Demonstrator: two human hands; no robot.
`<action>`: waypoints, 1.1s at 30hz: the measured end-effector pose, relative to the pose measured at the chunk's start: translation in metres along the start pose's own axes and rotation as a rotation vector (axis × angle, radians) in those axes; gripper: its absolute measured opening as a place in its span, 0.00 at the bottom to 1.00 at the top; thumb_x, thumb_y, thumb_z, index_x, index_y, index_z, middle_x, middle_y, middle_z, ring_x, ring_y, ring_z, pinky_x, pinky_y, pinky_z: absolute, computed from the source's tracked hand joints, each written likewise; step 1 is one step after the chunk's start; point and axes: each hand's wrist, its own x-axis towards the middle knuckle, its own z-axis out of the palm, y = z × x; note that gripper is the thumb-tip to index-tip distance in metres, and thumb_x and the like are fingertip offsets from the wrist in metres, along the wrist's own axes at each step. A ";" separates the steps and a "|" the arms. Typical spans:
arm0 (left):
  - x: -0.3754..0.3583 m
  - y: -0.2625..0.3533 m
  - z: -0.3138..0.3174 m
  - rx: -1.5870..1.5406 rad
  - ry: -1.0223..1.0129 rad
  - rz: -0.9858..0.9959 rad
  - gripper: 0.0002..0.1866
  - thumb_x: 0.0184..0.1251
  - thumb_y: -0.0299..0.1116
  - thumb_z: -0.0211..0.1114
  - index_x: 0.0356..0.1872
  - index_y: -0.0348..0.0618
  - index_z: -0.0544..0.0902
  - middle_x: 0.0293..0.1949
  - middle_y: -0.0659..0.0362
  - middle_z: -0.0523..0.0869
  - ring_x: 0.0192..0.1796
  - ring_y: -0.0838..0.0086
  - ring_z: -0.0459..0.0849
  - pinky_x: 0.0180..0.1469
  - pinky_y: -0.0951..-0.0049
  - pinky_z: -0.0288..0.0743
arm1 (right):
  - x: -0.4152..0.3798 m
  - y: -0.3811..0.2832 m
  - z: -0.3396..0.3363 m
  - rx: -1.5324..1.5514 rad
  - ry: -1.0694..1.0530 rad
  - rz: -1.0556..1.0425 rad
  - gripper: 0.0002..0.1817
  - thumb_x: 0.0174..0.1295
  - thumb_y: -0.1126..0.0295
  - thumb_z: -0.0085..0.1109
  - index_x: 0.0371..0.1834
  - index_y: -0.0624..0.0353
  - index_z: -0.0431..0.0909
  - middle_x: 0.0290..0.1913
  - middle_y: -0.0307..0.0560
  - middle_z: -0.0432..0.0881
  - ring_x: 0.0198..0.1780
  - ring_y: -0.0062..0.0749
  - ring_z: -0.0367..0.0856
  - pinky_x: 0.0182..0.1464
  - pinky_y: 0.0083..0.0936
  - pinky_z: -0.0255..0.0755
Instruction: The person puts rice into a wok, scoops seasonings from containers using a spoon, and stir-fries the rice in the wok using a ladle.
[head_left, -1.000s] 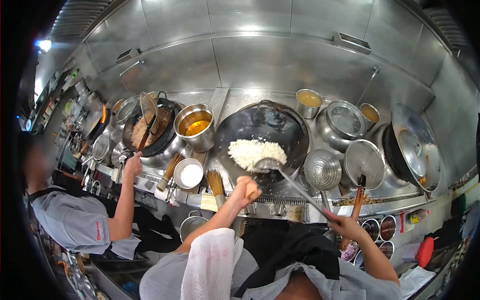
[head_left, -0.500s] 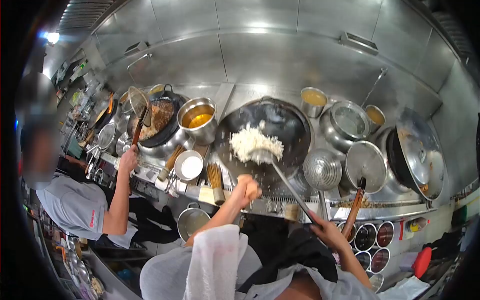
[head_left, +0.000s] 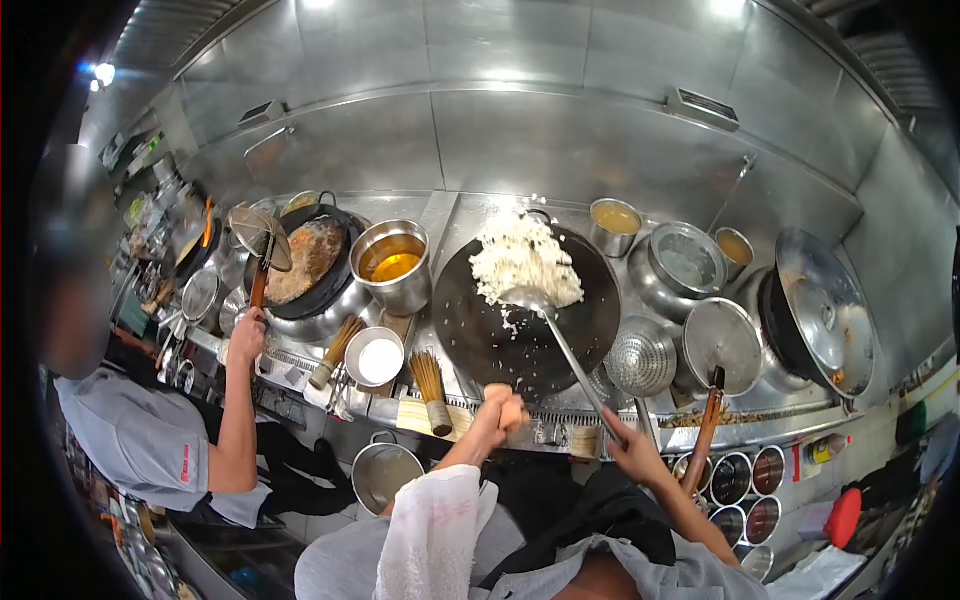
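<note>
A large black wok (head_left: 470, 340) sits on the range in front of me. My left hand (head_left: 500, 415) is closed in a fist at its near rim, around the near handle, which the fingers mostly hide. White rice (head_left: 525, 258) is heaped at the wok's far side, with loose grains in the air above the far rim. In my right hand (head_left: 638, 455) is the handle of a long metal ladle (head_left: 570, 352); its bowl touches the near edge of the rice. A white towel (head_left: 435, 535) hangs over my left arm.
Left of the wok stand a pot of amber oil (head_left: 392, 262), a white-filled bowl (head_left: 376, 358) and a bamboo brush (head_left: 430, 385). A perforated skimmer (head_left: 641, 357) and a mesh strainer (head_left: 721, 345) lie right. A co-worker's hand (head_left: 247, 335) holds a strainer beside another wok (head_left: 340, 235).
The rice has risen and spread toward the wok's far rim. My left hand is lower in view, and the ladle has followed the rice slightly. The co-worker's strainer has shifted left and down.
</note>
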 end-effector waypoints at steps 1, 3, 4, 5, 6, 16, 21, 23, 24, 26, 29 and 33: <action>0.014 0.013 0.016 -0.019 0.048 0.038 0.06 0.65 0.34 0.61 0.38 0.48 0.74 0.30 0.57 0.80 0.27 0.65 0.81 0.27 0.59 0.81 | -0.011 0.014 0.011 0.112 0.034 -0.095 0.36 0.64 0.73 0.59 0.76 0.45 0.59 0.28 0.49 0.83 0.31 0.35 0.83 0.38 0.34 0.73; 0.037 0.039 0.041 -0.064 0.063 0.101 0.06 0.66 0.35 0.63 0.35 0.49 0.74 0.27 0.60 0.79 0.24 0.68 0.79 0.25 0.63 0.78 | -0.018 0.020 0.014 0.261 0.066 -0.176 0.34 0.67 0.75 0.56 0.77 0.44 0.60 0.30 0.28 0.78 0.24 0.20 0.69 0.32 0.23 0.70; 0.041 0.044 0.042 -0.071 0.076 0.151 0.09 0.67 0.36 0.65 0.32 0.50 0.73 0.25 0.62 0.78 0.21 0.71 0.77 0.23 0.68 0.76 | -0.018 0.005 0.007 0.248 0.037 -0.175 0.34 0.67 0.75 0.56 0.77 0.44 0.60 0.30 0.28 0.78 0.24 0.20 0.69 0.32 0.23 0.70; 0.038 0.044 0.037 -0.079 0.049 0.108 0.10 0.66 0.37 0.67 0.33 0.49 0.74 0.25 0.62 0.78 0.22 0.71 0.77 0.23 0.68 0.76 | -0.015 -0.021 -0.012 0.348 -0.031 -0.041 0.34 0.68 0.75 0.55 0.77 0.43 0.59 0.29 0.29 0.75 0.23 0.18 0.67 0.30 0.19 0.69; 0.035 0.046 0.031 -0.087 0.013 0.069 0.12 0.66 0.39 0.69 0.33 0.48 0.74 0.26 0.63 0.78 0.23 0.72 0.78 0.24 0.69 0.76 | -0.011 -0.044 -0.031 0.438 -0.092 0.093 0.34 0.69 0.74 0.54 0.78 0.42 0.58 0.27 0.30 0.73 0.22 0.15 0.65 0.27 0.16 0.67; -0.148 0.104 0.191 0.918 -1.222 0.493 0.33 0.41 0.38 0.74 0.53 0.35 0.79 0.45 0.53 0.85 0.49 0.63 0.84 0.59 0.69 0.74 | 0.066 -0.017 -0.064 1.342 -0.451 0.355 0.37 0.73 0.70 0.46 0.80 0.26 0.43 0.23 0.37 0.67 0.15 0.18 0.62 0.16 0.18 0.61; -0.158 0.077 0.180 0.912 -1.112 0.229 0.35 0.42 0.34 0.74 0.58 0.33 0.77 0.46 0.55 0.85 0.49 0.68 0.83 0.57 0.69 0.75 | 0.138 -0.018 -0.016 0.570 -0.240 0.208 0.37 0.71 0.71 0.49 0.80 0.27 0.47 0.22 0.34 0.66 0.16 0.17 0.63 0.16 0.19 0.61; -0.174 0.070 0.162 0.899 -0.947 0.108 0.35 0.43 0.33 0.74 0.58 0.33 0.76 0.46 0.55 0.85 0.49 0.70 0.83 0.57 0.70 0.74 | 0.124 -0.025 -0.031 0.496 -0.250 0.114 0.36 0.70 0.71 0.50 0.79 0.32 0.51 0.21 0.33 0.65 0.16 0.16 0.64 0.16 0.19 0.62; -0.179 0.069 0.155 0.871 -0.865 0.179 0.33 0.44 0.31 0.74 0.56 0.33 0.75 0.44 0.56 0.85 0.46 0.72 0.83 0.53 0.72 0.75 | 0.103 -0.052 -0.053 0.570 -0.296 0.131 0.36 0.71 0.70 0.50 0.80 0.31 0.49 0.21 0.32 0.63 0.16 0.15 0.60 0.17 0.17 0.59; -0.186 0.070 0.148 0.812 -0.700 0.321 0.30 0.46 0.26 0.74 0.53 0.34 0.73 0.39 0.58 0.84 0.40 0.76 0.82 0.43 0.76 0.76 | 0.071 -0.063 -0.078 0.822 -0.392 0.283 0.37 0.72 0.70 0.49 0.80 0.31 0.47 0.22 0.32 0.64 0.16 0.16 0.61 0.17 0.17 0.59; -0.194 0.093 0.154 0.662 -0.792 0.632 0.19 0.44 0.24 0.74 0.39 0.33 0.79 0.35 0.56 0.83 0.38 0.72 0.82 0.41 0.74 0.74 | 0.064 -0.018 -0.059 1.125 -0.492 0.507 0.37 0.72 0.70 0.49 0.80 0.30 0.46 0.21 0.32 0.64 0.16 0.16 0.62 0.16 0.17 0.60; -0.236 0.104 0.144 0.593 -0.774 0.787 0.16 0.41 0.25 0.76 0.32 0.32 0.79 0.32 0.50 0.83 0.33 0.70 0.82 0.36 0.73 0.74 | 0.113 0.002 0.005 0.715 -0.287 0.221 0.34 0.73 0.70 0.47 0.80 0.32 0.49 0.22 0.33 0.64 0.15 0.16 0.61 0.15 0.19 0.61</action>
